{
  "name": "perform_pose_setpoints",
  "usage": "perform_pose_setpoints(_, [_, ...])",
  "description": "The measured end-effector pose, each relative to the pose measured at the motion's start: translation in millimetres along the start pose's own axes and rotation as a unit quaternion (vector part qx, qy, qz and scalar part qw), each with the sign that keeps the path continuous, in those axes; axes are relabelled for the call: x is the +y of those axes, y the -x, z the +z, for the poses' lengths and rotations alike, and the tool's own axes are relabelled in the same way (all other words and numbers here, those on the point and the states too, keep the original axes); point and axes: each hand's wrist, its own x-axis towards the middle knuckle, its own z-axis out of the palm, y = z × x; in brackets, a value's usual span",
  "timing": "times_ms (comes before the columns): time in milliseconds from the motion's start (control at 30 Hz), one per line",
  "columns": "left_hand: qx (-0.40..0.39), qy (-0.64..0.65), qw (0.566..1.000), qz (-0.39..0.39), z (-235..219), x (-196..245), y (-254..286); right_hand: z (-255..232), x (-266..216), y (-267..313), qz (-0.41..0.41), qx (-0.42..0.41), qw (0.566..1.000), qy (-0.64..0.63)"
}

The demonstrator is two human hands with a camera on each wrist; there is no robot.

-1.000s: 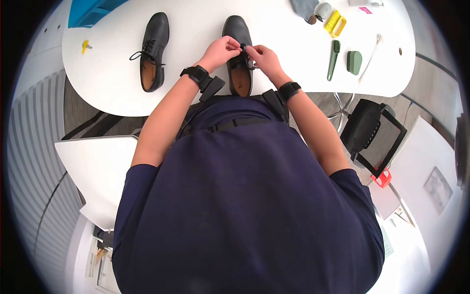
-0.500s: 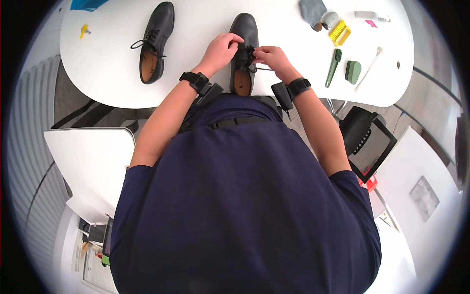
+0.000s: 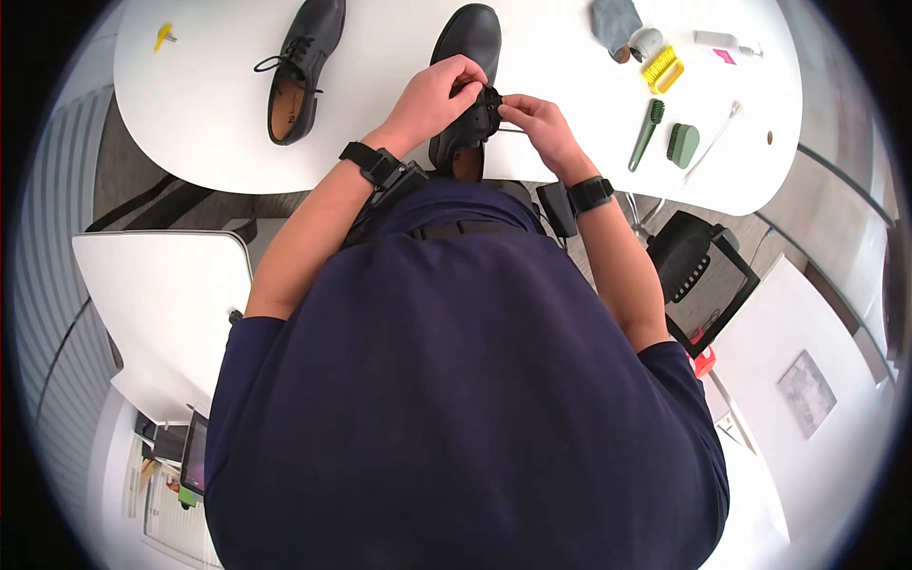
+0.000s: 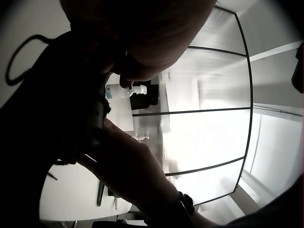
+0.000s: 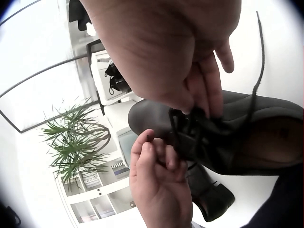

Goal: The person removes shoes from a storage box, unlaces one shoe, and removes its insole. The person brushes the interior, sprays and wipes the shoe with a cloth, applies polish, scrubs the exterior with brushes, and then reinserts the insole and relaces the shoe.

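A black lace-up shoe (image 3: pixel 467 40) lies toe away from the body, tan insole showing at its heel end. At its laces (image 3: pixel 492 106), the left hand (image 3: pixel 429 103) bends its thumb and fingers together over the left side. From the right, the right hand (image 3: pixel 543 131) pinches a lace between thumb and fingertips. In the right wrist view the right hand (image 5: pixel 161 52) reaches down onto the dark shoe (image 5: pixel 237 142), and the left hand (image 5: pixel 164 190) has its fingers curled at the lacing; one loose lace end (image 5: pixel 260 61) trails free. The left wrist view is very dark.
A second black shoe (image 3: pixel 306 71) lies left on the white table (image 3: pixel 214 104). To the right are a grey cloth (image 3: pixel 616 24), yellow brush (image 3: pixel 663 69), green long-handled brush (image 3: pixel 647 135), green block brush (image 3: pixel 683 145), white stick (image 3: pixel 714 141) and bottle (image 3: pixel 727 41).
The head view has shifted, so the table items sit differently in it. Both hands remain at the laces, and the left has come closer to the right. The held shoe appears slightly turned.
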Motion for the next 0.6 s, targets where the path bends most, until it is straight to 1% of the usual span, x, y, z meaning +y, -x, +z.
perform_pose_setpoints(100, [-0.003, -0.018, 1.000, -0.009, -2, 2, 2, 0, -3, 1, 0.013, -0.016, 1.000, 0.013])
perform_pose_setpoints(167, [-0.023, -0.065, 0.997, 0.019, -5, 4, 5, 1, -3, 1, 0.015, -0.017, 1.000, 0.009])
perform_pose_setpoints(200, [-0.023, -0.066, 0.997, 0.019, -5, 4, 6, 2, -3, 0, 0.014, -0.018, 1.000, 0.009])
perform_pose_setpoints(267, [-0.020, -0.141, 0.987, 0.071, -4, 5, 9, 3, -3, 0, 0.009, -0.023, 1.000, 0.004])
perform_pose_setpoints(300, [-0.021, -0.142, 0.987, 0.072, -4, 5, 9, 3, -2, -1, 0.008, -0.022, 1.000, 0.003])
perform_pose_setpoints(367, [-0.009, -0.207, 0.974, 0.096, -2, 4, 8, 4, 0, -4, 0.000, -0.017, 1.000, 0.005])
perform_pose_setpoints(500, [-0.016, -0.257, 0.962, 0.096, 1, 0, 6, 9, -1, -7, 0.008, 0.004, 1.000, -0.006])
perform_pose_setpoints(600, [-0.002, -0.292, 0.952, 0.094, 3, 0, 5, 12, -1, -10, 0.012, 0.014, 1.000, 0.009])
